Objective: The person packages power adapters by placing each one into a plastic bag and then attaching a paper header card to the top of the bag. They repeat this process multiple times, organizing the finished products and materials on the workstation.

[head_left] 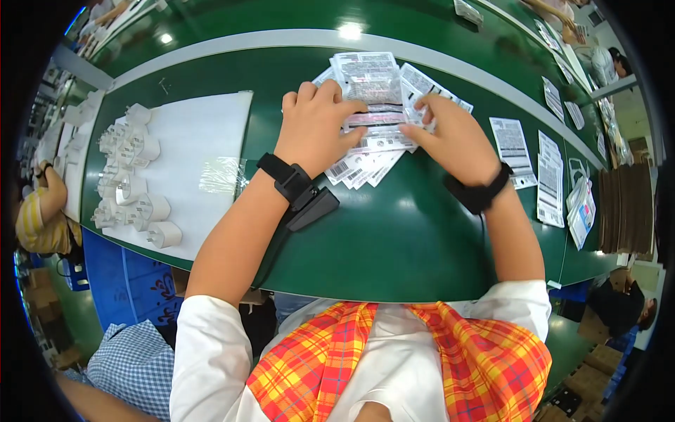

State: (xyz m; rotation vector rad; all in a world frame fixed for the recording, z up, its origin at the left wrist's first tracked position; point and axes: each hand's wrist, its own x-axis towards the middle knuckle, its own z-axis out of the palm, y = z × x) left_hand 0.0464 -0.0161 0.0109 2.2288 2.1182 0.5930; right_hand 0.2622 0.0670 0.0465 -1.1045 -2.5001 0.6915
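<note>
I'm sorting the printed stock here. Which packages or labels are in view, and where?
Stack of flat bags: under both hands, clear with white printed labels.
Label sheets: right of the right hand, white rectangles.
Blue-and-white packets: far right edge.
Left hand: pressing the stack.
</note>
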